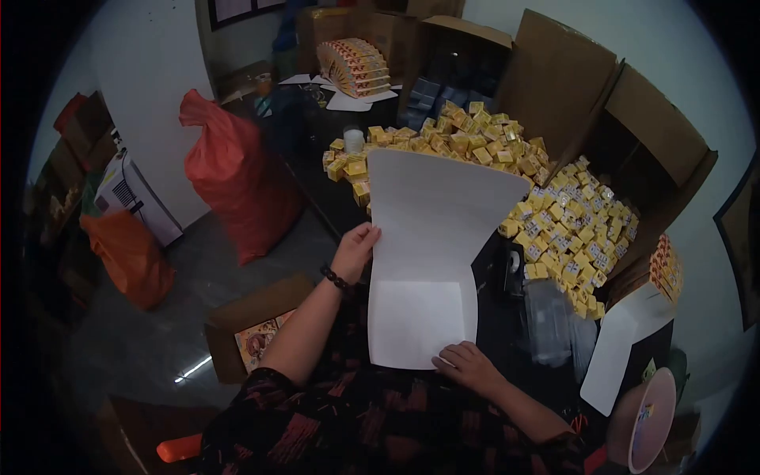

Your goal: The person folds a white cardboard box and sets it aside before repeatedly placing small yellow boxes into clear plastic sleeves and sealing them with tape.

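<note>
An open white box point(419, 321) stands at the table's front edge, with its lid point(439, 206) raised at the back and nothing inside. My left hand point(358, 249) pinches the left edge of the lid between thumb and fingers, a dark bead bracelet on its wrist. At the front right corner of the box, my right hand point(467, 366) lies over the front wall with its fingers spread a little. Many small yellow boxes point(475, 142) are heaped behind the lid, and more point(578, 226) lie to its right.
Clear plastic packs point(548, 321) and a second open white box point(633, 332) sit on the right. A pink tub point(654, 419) is at the lower right. Red sack point(229, 174) and brown carton point(226, 340) stand on the floor at left. Large cartons point(562, 75) line the back.
</note>
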Action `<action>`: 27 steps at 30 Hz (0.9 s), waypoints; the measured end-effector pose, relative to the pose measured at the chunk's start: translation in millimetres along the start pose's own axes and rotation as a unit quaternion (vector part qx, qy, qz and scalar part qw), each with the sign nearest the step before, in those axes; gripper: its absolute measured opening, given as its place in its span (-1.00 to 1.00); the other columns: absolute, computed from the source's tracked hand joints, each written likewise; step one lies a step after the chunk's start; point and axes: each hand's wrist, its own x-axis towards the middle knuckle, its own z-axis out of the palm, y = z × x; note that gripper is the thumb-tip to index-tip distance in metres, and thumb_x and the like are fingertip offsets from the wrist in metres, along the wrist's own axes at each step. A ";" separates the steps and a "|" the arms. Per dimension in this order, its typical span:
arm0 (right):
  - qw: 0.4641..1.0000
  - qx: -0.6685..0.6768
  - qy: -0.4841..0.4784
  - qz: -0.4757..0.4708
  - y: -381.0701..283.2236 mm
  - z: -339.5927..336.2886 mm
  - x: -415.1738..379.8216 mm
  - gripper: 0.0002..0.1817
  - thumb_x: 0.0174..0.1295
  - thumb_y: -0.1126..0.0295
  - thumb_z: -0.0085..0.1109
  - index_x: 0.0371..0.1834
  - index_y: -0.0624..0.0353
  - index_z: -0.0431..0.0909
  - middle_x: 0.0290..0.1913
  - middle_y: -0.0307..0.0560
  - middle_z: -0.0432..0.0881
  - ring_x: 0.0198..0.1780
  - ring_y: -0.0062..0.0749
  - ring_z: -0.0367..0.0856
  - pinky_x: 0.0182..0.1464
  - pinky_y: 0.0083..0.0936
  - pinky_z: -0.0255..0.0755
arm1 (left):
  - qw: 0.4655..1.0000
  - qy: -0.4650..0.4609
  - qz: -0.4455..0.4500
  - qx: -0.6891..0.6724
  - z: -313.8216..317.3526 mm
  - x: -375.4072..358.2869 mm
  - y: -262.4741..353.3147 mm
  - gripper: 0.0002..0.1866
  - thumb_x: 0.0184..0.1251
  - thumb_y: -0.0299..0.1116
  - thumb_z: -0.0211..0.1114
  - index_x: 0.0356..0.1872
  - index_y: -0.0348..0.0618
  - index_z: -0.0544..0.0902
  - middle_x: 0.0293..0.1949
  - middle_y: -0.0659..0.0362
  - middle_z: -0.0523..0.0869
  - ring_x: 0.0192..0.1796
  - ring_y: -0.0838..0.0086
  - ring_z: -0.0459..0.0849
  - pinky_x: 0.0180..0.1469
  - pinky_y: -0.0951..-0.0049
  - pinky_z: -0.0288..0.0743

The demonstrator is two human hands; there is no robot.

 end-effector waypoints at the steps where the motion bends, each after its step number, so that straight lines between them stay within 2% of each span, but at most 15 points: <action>1: 1.000 -0.002 0.001 -0.010 4.0 -1.1 8.9 -0.55 0.03 0.48 0.18 0.07 0.21 0.47 -0.07 -0.04 0.51 -0.01 -0.19 0.49 0.06 -0.33 0.35 | 1.000 0.024 -0.009 0.008 7.4 -8.1 0.4 -0.68 0.48 -0.25 0.07 0.10 -0.24 0.47 -0.06 0.22 0.60 0.01 0.56 0.56 0.10 0.51 0.42; 2: 0.981 -0.020 0.143 0.130 4.7 -5.4 18.4 -0.58 0.12 0.44 0.17 0.09 0.21 0.44 -0.04 0.00 0.50 0.01 -0.17 0.47 0.09 -0.36 0.34 | 0.998 0.051 -0.021 0.015 21.7 -18.6 8.6 -0.67 0.51 -0.20 0.02 0.06 -0.22 0.51 -0.12 0.27 0.63 -0.06 0.61 0.58 0.05 0.54 0.43; 3: 0.923 -0.034 0.277 0.266 7.8 -7.6 27.1 -0.60 0.22 0.39 0.16 0.12 0.22 0.40 -0.02 0.05 0.49 0.03 -0.15 0.46 0.12 -0.39 0.33 | 0.997 0.069 -0.017 -0.003 39.0 -27.6 17.9 -0.60 0.54 -0.11 -0.05 0.05 -0.24 0.53 -0.13 0.29 0.63 -0.07 0.62 0.58 0.04 0.54 0.44; 5: 0.806 0.112 0.386 0.435 44.8 -4.5 53.8 -0.52 0.27 0.29 0.17 0.18 0.27 0.31 0.02 0.06 0.47 0.05 -0.22 0.44 0.13 -0.44 0.31 | 0.999 0.050 -0.019 0.002 45.2 -23.8 4.2 -0.58 0.54 -0.09 -0.06 0.05 -0.25 0.54 -0.14 0.28 0.64 -0.08 0.62 0.57 0.03 0.56 0.43; 7: 0.731 0.317 0.362 0.483 80.1 -11.2 72.1 -0.60 0.32 0.22 0.15 0.05 0.31 0.41 -0.13 -0.08 0.52 -0.11 -0.45 0.45 -0.03 -0.57 0.32 | 0.999 0.024 -0.018 0.011 45.2 -20.2 -8.9 -0.56 0.54 -0.07 -0.08 0.04 -0.26 0.54 -0.15 0.27 0.65 -0.09 0.62 0.56 0.02 0.57 0.42; 9: 0.734 0.333 0.336 0.487 104.8 1.6 61.7 -0.65 0.34 0.21 0.12 -0.02 0.30 0.48 -0.20 -0.14 0.55 -0.17 -0.53 0.45 -0.09 -0.62 0.32 | 0.998 0.012 0.011 0.053 44.0 -18.4 -22.2 -0.51 0.54 -0.04 -0.10 0.06 -0.30 0.52 -0.14 0.28 0.66 -0.10 0.64 0.55 0.03 0.61 0.40; 10: 0.735 0.344 0.309 0.496 114.8 11.4 59.2 -0.69 0.36 0.21 0.09 -0.09 0.29 0.54 -0.26 -0.19 0.59 -0.24 -0.62 0.45 -0.15 -0.66 0.31 | 0.996 0.041 0.000 0.083 41.9 -15.8 -28.3 -0.50 0.53 -0.04 -0.09 -0.01 -0.36 0.53 -0.20 0.17 0.68 -0.15 0.53 0.58 -0.01 0.54 0.42; 11: 0.737 0.347 0.307 0.492 117.0 17.9 62.6 -0.69 0.36 0.21 0.09 -0.09 0.29 0.54 -0.26 -0.19 0.59 -0.24 -0.62 0.45 -0.15 -0.66 0.31 | 0.995 0.046 0.004 0.084 41.2 -13.4 -22.0 -0.50 0.53 -0.04 -0.09 -0.01 -0.36 0.53 -0.20 0.17 0.68 -0.15 0.53 0.58 -0.01 0.54 0.42; 13: 0.736 0.296 0.315 0.522 119.5 28.0 61.9 -0.67 0.34 0.18 0.13 -0.29 0.31 0.54 -0.47 -0.28 0.44 -0.42 -0.66 0.29 -0.34 -0.66 0.23 | 0.931 0.117 -0.026 0.344 41.7 -11.0 -14.2 -0.55 0.51 -0.07 -0.03 -0.11 -0.38 0.49 -0.26 0.01 0.66 -0.22 0.32 0.60 -0.07 0.40 0.46; 16: 0.730 0.245 0.213 0.602 120.1 6.5 77.1 -0.66 0.33 0.18 0.13 -0.26 0.33 0.52 -0.43 -0.17 0.52 -0.40 -0.56 0.40 -0.31 -0.59 0.32 | 0.945 0.164 0.019 0.281 40.5 -5.2 -30.9 -0.65 0.48 -0.13 0.04 -0.11 -0.29 0.47 -0.36 0.08 0.60 -0.32 0.48 0.51 -0.17 0.47 0.41; 17: 0.729 0.244 0.210 0.604 118.6 9.7 77.3 -0.66 0.33 0.18 0.13 -0.26 0.33 0.52 -0.43 -0.17 0.52 -0.40 -0.56 0.40 -0.31 -0.59 0.32 | 0.946 0.164 0.016 0.279 42.6 -11.1 -29.3 -0.65 0.48 -0.13 0.04 -0.11 -0.29 0.47 -0.36 0.08 0.60 -0.32 0.48 0.51 -0.17 0.47 0.41; 19: 0.789 0.212 0.344 0.462 114.2 20.7 81.2 -0.65 0.30 0.20 0.16 -0.23 0.36 0.50 -0.38 -0.03 0.60 -0.34 -0.40 0.52 -0.24 -0.49 0.40 | 0.919 0.079 0.004 0.387 47.1 -30.9 -23.2 -0.67 0.47 -0.16 0.07 -0.07 -0.28 0.43 -0.35 0.10 0.59 -0.32 0.50 0.47 -0.20 0.49 0.39; 23: 0.802 0.172 0.285 0.496 98.7 15.0 86.2 -0.65 0.27 0.23 0.19 -0.17 0.38 0.48 -0.27 0.07 0.64 -0.25 -0.28 0.59 -0.15 -0.40 0.44 | 0.935 0.090 0.015 0.341 39.9 -45.0 -44.3 -0.68 0.48 -0.17 0.07 -0.06 -0.27 0.45 -0.30 0.15 0.59 -0.26 0.56 0.48 -0.17 0.52 0.40; 25: 0.809 0.185 0.260 0.494 98.7 15.7 88.3 -0.59 0.26 0.25 0.20 -0.01 0.38 0.44 -0.25 0.08 0.63 -0.27 -0.25 0.60 -0.13 -0.40 0.45 | 0.973 0.095 0.055 0.203 36.5 -47.3 -48.2 -0.67 0.49 -0.16 0.06 -0.04 -0.26 0.48 -0.26 0.22 0.60 -0.21 0.62 0.47 -0.17 0.56 0.39; 27: 0.802 0.210 0.286 0.480 90.1 12.7 96.6 -0.55 0.25 0.27 0.20 0.08 0.37 0.40 -0.18 0.10 0.61 -0.21 -0.22 0.59 -0.07 -0.40 0.44 | 0.979 0.120 0.024 0.162 29.8 -49.9 -49.0 -0.68 0.49 -0.16 0.05 -0.11 -0.26 0.49 -0.30 0.24 0.61 -0.26 0.63 0.48 -0.17 0.55 0.39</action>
